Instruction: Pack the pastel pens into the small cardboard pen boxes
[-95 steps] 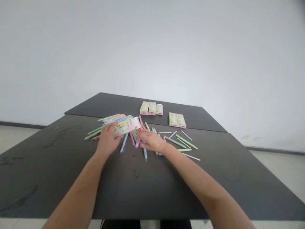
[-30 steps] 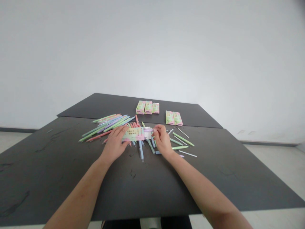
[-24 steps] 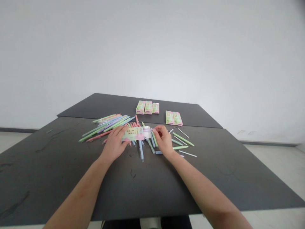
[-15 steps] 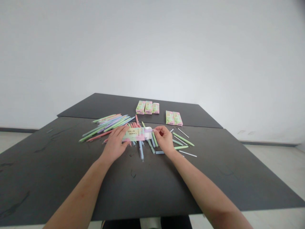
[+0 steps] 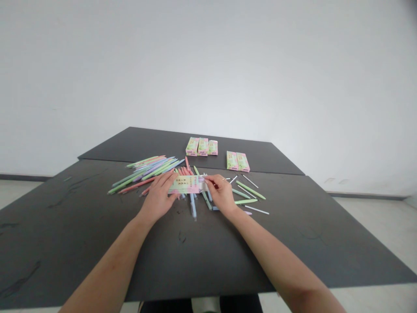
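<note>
My left hand (image 5: 159,194) is closed around the left part of a small pink and green printed pen box (image 5: 184,184), which lies on its side above the pens. The box's right end is open, with a pale flap showing. At that end my right hand (image 5: 221,191) pinches a light purple pen (image 5: 202,177), mostly hidden by the box and the fingers. Below the box lie several pens, among them a blue pen (image 5: 193,206) pointing toward me.
Pastel pens (image 5: 143,174) are heaped to the left. Green pens (image 5: 250,190) and thin white refills (image 5: 257,210) are scattered on the right. Toward the back of the dark table (image 5: 208,252) stand three similar boxes (image 5: 203,147), with two boxes (image 5: 237,161) nearer on the right.
My right hand has moved left toward the box, and less of the purple pen shows outside the open end. The left hand has stayed in place.
</note>
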Demonstrator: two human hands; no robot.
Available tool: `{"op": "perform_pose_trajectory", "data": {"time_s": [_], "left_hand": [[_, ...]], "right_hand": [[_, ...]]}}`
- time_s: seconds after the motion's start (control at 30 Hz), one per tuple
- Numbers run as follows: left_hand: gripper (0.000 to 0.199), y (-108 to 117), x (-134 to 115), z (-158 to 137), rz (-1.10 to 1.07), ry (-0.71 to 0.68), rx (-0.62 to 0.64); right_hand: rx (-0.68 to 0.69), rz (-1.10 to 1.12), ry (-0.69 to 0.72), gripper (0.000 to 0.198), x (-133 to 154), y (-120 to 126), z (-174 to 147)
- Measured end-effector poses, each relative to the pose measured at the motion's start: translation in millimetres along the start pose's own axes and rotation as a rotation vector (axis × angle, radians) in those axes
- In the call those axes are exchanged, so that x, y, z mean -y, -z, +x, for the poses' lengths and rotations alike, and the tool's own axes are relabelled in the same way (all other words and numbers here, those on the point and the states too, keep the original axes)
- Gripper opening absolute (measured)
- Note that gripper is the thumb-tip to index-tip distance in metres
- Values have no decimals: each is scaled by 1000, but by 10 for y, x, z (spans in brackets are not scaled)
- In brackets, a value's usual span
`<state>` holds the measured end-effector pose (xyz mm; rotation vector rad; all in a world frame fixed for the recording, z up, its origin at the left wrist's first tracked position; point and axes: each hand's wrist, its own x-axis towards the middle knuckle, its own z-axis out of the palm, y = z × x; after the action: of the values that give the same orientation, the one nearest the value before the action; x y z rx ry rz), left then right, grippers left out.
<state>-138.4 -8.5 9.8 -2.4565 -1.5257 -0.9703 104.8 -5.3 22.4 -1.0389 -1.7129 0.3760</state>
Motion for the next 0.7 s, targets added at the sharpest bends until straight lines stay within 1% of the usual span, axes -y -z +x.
{"op": "perform_pose_trajectory", "data": {"time_s": [0.1, 0.3, 0.43, 0.7], "left_hand": [[58, -9, 1, -2, -2, -6, 1], [57, -15, -6, -7, 2, -22, 3], [56, -15, -13, -7, 3, -32, -2], [57, -9, -21, 0, -1, -13, 10]], "right_hand": [[-21, -23, 48, 20, -7, -7, 6], [-77, -26, 18, 11, -76, -47, 3], [-100, -15, 22, 6, -88, -76, 7], [-103, 0, 65, 11, -91, -131, 11]]}}
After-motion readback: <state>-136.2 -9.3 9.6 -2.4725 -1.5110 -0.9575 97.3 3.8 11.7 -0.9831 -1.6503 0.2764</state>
